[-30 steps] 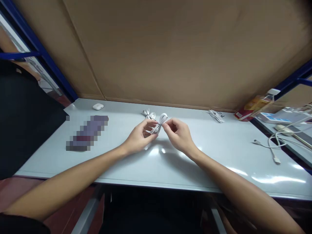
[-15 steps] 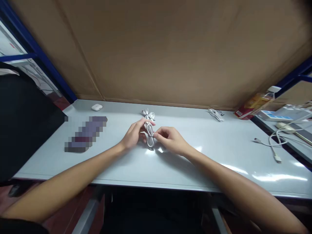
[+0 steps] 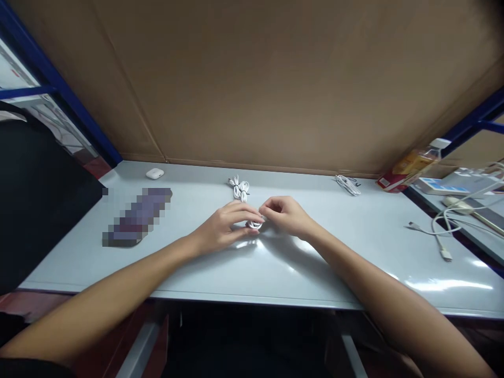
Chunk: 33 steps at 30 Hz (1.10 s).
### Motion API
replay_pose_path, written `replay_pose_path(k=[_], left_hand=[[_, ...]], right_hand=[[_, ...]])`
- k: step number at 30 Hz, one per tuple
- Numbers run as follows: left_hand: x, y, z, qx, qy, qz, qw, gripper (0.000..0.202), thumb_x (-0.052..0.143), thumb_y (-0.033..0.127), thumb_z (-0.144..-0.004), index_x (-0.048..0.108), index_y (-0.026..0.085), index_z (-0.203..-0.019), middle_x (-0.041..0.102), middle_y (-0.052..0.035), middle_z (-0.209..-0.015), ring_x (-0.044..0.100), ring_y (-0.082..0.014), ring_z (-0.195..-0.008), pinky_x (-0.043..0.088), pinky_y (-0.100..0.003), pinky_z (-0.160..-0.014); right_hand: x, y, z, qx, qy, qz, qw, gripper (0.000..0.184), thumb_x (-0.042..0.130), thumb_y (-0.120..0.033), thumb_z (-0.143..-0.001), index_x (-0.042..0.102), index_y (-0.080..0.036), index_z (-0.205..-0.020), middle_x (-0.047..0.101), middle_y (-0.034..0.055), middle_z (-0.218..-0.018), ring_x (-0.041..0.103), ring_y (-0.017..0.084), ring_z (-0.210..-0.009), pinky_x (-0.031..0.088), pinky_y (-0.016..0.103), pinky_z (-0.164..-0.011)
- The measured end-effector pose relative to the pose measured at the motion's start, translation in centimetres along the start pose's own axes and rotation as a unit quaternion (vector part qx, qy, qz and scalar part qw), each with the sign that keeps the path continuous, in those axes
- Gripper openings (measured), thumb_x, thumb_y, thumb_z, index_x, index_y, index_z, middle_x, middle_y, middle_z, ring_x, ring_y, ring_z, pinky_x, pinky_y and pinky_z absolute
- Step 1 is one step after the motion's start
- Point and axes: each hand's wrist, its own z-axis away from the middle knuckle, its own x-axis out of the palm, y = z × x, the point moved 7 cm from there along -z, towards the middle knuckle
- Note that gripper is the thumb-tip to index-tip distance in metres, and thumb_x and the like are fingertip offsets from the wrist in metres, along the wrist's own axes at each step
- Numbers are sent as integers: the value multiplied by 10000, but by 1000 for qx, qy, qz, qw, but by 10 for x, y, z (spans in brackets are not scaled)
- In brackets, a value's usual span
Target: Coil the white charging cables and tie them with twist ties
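Between the fingers and thumb of my left hand is a coiled white cable, now seen end-on and partly covered by the fingers. My right hand pinches at the right end of this coil with thumb and forefinger; the small part in the pinch is mostly hidden. Just behind my left hand, two bundled white cables with dark ties lie side by side on the grey table.
A white earphone case and a blurred-out flat object lie to the left. At the back right are another white cable and a tilted drink bottle. Loose white cables trail over the right edge.
The coiled cable has turned from upright, facing me, to sideways and moved slightly right. My left hand has shifted right around it, and my right hand has moved to its right end.
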Motion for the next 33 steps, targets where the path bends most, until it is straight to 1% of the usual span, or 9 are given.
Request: replay_pose_path(k=[4,8,14,19,23,26,28,31,33], left_hand=[[4,2,0,11,-39,13,999,227,623,276,-1005,730,263,-1204,753,-76,-1221,660,-252,-1162,454,-444,-1069],[5,6,0,3,-48,46,998,229,631,265,-1000,736,248,-1202,775,-71,-1146,690,-232,-1085,492,-395,-1008],[4,-8,2,-132,-20,87,987,290,588,385,-1014,739,216,-1195,758,-84,-1162,703,-217,-987,557,-326,-842],[8,-16,3,-178,-36,122,976,315,611,368,-974,733,208,-1217,751,-88,-1171,699,-232,-1015,560,-333,-862],[7,-11,2,-143,-41,79,986,244,632,283,-929,754,212,-1127,743,-95,-1154,688,-234,-1017,555,-347,-862],[4,-5,1,-99,-31,26,994,209,635,234,-901,746,220,-1077,711,-91,-1150,663,-232,-1030,552,-360,-867],[4,-3,1,-78,-36,4,996,213,627,208,-891,734,224,-1075,698,-83,-1127,654,-228,-1027,544,-365,-885],[1,-3,1,-54,-35,-29,997,204,616,183,-876,723,223,-1044,700,-71,-1072,643,-234,-1035,520,-383,-940],[-3,-8,0,-65,-10,-58,996,175,611,187,-874,718,221,-1009,706,-62,-1029,634,-241,-1035,510,-398,-959]], right_hand=[[-7,1,0,6,-13,-1,1000,202,604,-343,-845,670,-185,-738,622,5,-708,497,137,-627,379,269,-561],[-23,4,-5,23,31,5,999,220,623,-387,-858,665,-196,-758,612,4,-716,484,142,-628,373,281,-567],[-70,30,-16,31,186,46,981,248,626,-423,-864,694,-192,-802,677,34,-755,570,176,-667,433,309,-632],[-85,37,-22,-20,210,183,960,214,595,-325,-885,756,-189,-851,764,75,-856,648,217,-739,464,347,-721],[-66,18,-16,-101,162,212,958,212,634,-346,-898,768,-188,-940,756,83,-915,645,208,-758,480,344,-722],[-28,-5,-3,-171,26,169,970,314,660,-344,-906,712,-201,-1180,742,100,-1113,670,215,-878,518,337,-738],[-2,-18,9,-212,-66,152,963,400,684,-286,-883,646,-217,-1276,709,103,-1245,671,228,-1007,533,353,-826],[17,-28,19,-232,-117,173,950,417,679,-187,-840,624,-213,-1253,724,90,-1171,669,220,-952,527,347,-801],[17,-25,18,-199,-118,214,949,336,661,-154,-821,664,-210,-1153,740,62,-1028,660,200,-833,506,324,-719]])
